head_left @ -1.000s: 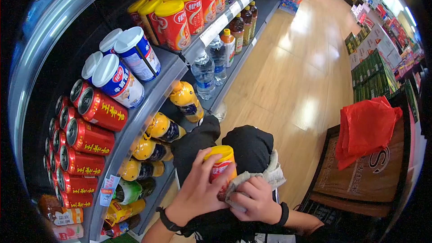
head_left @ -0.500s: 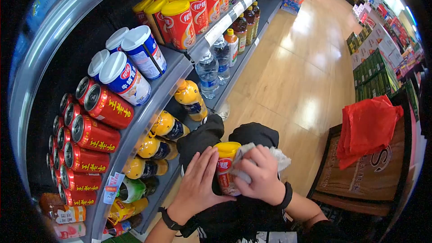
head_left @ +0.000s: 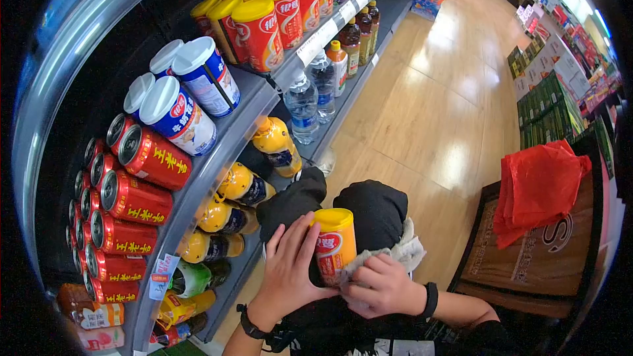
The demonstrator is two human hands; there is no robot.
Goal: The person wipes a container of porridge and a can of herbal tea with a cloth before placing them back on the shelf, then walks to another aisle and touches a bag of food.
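Observation:
A red and orange drink can with a yellow lid stands roughly upright over my lap. My left hand is wrapped around the can's left side, thumb low near its base. In my right hand is a bunched greyish-white cloth, pressed against the can's lower right side. The fingers are closed over the cloth, and part of it hangs out behind the hand. The can's base is partly hidden by my hands.
To the left, a shelf holds red cans, blue and white tubs and yellow-lidded cans. Orange drink bottles and water bottles stand lower. Red bags lie on a brown box at right.
My right hand has moved with the cloth from the upper right of the can down to its lower side, uncovering more of the label. My left hand keeps its hold.

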